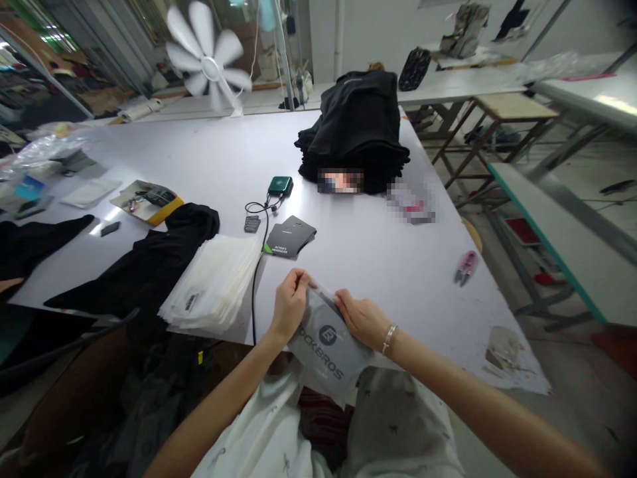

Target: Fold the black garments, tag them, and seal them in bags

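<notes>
1. A flat grey plastic pouch with dark lettering (326, 335) is held over the near edge of the smooth white tabletop (388, 259).
2. Its far edge is pinched by the left hand (291, 302) and the right hand (362, 320); from this grip the pouch hangs nearward, its printed line slanting down rightward. Neither hand is nearer.
3. Left of it, a stack of white translucent bags (219, 282) is seen.

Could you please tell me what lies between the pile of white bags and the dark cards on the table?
In the head view, a black cable runs between the white bags and the dark cards.
</notes>
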Demonstrator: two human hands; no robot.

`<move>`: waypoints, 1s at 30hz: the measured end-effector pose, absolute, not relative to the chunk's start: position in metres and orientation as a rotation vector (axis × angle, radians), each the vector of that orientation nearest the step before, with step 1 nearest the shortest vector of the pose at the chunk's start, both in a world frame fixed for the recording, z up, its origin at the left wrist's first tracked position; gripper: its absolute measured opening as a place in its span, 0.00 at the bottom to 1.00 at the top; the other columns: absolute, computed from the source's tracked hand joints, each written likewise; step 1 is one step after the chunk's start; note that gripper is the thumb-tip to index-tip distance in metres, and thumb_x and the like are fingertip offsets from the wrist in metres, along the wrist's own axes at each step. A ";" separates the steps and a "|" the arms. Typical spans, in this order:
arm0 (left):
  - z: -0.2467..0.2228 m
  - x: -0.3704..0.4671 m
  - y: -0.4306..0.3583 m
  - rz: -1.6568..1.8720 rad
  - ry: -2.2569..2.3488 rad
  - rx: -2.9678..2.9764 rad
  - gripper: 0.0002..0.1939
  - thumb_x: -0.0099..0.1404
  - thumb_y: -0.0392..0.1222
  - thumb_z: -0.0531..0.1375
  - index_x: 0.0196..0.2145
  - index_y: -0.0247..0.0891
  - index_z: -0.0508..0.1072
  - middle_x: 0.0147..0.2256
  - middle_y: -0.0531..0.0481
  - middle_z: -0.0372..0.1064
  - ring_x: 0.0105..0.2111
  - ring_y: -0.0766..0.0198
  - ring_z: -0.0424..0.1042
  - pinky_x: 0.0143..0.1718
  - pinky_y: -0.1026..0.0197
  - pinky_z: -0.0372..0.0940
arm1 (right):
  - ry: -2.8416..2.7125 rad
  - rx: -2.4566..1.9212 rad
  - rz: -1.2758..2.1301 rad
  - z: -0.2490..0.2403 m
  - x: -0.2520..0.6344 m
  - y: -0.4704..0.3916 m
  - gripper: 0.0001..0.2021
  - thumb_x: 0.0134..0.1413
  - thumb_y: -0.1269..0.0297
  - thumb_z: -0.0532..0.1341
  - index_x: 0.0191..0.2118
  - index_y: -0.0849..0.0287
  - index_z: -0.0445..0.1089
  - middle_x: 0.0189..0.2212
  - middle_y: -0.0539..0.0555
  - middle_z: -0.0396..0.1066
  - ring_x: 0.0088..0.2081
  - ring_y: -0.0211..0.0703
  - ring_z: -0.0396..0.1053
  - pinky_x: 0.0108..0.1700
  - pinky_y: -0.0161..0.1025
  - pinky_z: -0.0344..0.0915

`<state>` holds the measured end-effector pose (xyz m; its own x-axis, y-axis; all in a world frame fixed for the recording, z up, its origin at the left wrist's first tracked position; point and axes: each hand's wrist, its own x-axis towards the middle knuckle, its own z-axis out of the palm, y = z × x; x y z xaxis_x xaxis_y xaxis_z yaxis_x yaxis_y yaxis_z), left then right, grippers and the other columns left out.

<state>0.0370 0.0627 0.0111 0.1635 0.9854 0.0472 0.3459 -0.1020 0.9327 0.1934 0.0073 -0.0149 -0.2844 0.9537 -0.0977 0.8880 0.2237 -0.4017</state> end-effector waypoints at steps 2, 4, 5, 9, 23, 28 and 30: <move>0.009 0.037 0.063 0.958 1.325 1.580 0.12 0.62 0.44 0.49 0.26 0.37 0.65 0.24 0.53 0.64 0.27 0.67 0.63 0.32 0.65 0.56 | -2.316 -1.789 0.612 -0.019 0.198 -0.001 0.13 0.63 0.63 0.37 0.42 0.62 0.55 0.22 0.53 0.70 0.22 0.40 0.67 0.22 0.34 0.43; 0.008 0.036 0.064 0.958 1.325 1.566 0.12 0.62 0.44 0.50 0.25 0.37 0.65 0.24 0.53 0.64 0.27 0.67 0.63 0.32 0.66 0.56 | -2.314 -1.812 0.632 -0.022 0.202 -0.008 0.13 0.63 0.64 0.38 0.42 0.62 0.55 0.21 0.53 0.70 0.22 0.41 0.67 0.21 0.34 0.43; 0.007 0.035 0.064 0.959 1.322 1.562 0.12 0.62 0.44 0.50 0.25 0.37 0.65 0.24 0.53 0.64 0.27 0.67 0.63 0.32 0.66 0.56 | -2.312 -1.819 0.639 -0.024 0.204 -0.012 0.13 0.63 0.64 0.38 0.42 0.62 0.55 0.21 0.53 0.70 0.22 0.41 0.67 0.21 0.34 0.43; 0.002 0.027 0.070 1.004 1.350 1.510 0.12 0.62 0.44 0.50 0.26 0.37 0.66 0.25 0.53 0.64 0.28 0.67 0.62 0.33 0.66 0.56 | -2.280 -1.835 0.656 -0.033 0.218 -0.031 0.14 0.62 0.64 0.38 0.41 0.63 0.57 0.18 0.53 0.69 0.20 0.42 0.67 0.21 0.34 0.44; 0.008 0.027 0.080 1.308 1.146 0.865 0.13 0.55 0.51 0.58 0.29 0.38 0.63 0.23 0.58 0.64 0.21 0.73 0.63 0.26 0.70 0.59 | -0.747 -1.219 1.412 -0.020 0.211 -0.025 0.28 0.44 0.53 0.62 0.51 0.52 0.52 0.37 0.52 0.67 0.35 0.42 0.67 0.32 0.39 0.66; 0.013 0.006 0.074 0.793 0.988 0.987 0.17 0.52 0.52 0.60 0.32 0.34 0.72 0.26 0.49 0.70 0.25 0.66 0.68 0.27 0.67 0.61 | -0.885 -1.319 1.303 -0.021 0.216 -0.018 0.12 0.43 0.57 0.64 0.29 0.60 0.65 0.22 0.47 0.64 0.25 0.35 0.62 0.26 0.32 0.60; 0.017 -0.001 0.067 0.661 1.037 1.162 0.15 0.51 0.49 0.62 0.28 0.32 0.75 0.25 0.47 0.72 0.27 0.64 0.69 0.27 0.66 0.61 | -1.028 -1.350 1.274 -0.017 0.220 -0.017 0.12 0.42 0.57 0.64 0.26 0.60 0.66 0.20 0.47 0.64 0.24 0.34 0.61 0.25 0.31 0.59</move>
<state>-0.0013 0.0670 0.0172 0.4078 0.8598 -0.3074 0.0835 0.3002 0.9502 0.2203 -0.0167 -0.0165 0.0931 0.9812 -0.1691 -0.0424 -0.1658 -0.9852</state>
